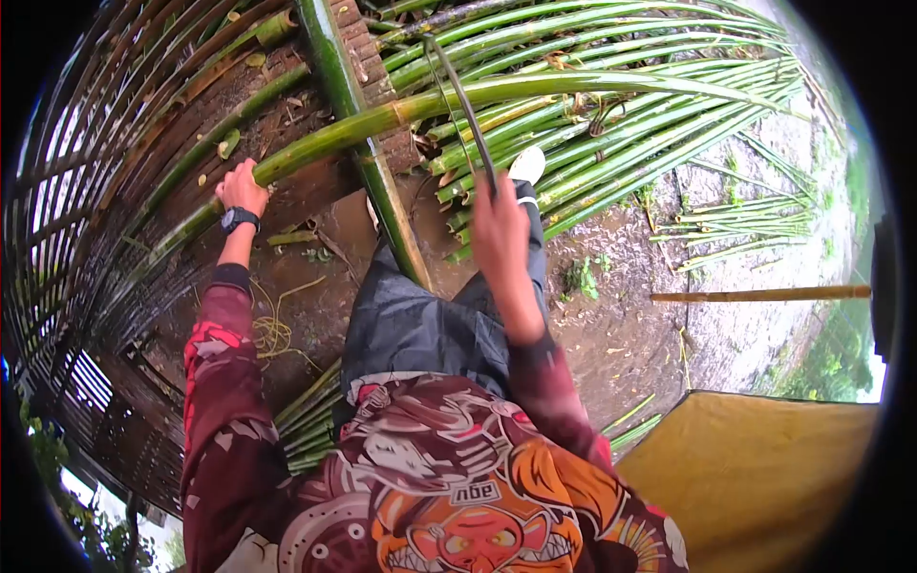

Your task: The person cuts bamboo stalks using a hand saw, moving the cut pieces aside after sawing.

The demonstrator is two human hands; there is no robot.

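Note:
My left hand (pixel 244 194), with a watch on its wrist, is closed around the near end of a long green bamboo pole (pixel 325 143). This pole arches away to the right and lies over a second, thicker bamboo pole (pixel 387 196) that slopes down between my legs. In my right hand (pixel 501 229), smeared by motion, is the handle of a bow saw (pixel 470 110) with a dark curved frame and a thin blade. Frame and blade cross the arched pole right of the thicker one; whether the teeth bite into it I cannot tell.
Many cut bamboo poles (pixel 611 162) lie in a fanned pile at the right. A slatted bamboo structure (pixel 57 191) curves along the left. Yellow cord (pixel 274 334) lies on wet, muddy ground (pixel 611 334). A tan tarp (pixel 764 477) hangs lower right, below a horizontal stick (pixel 764 294).

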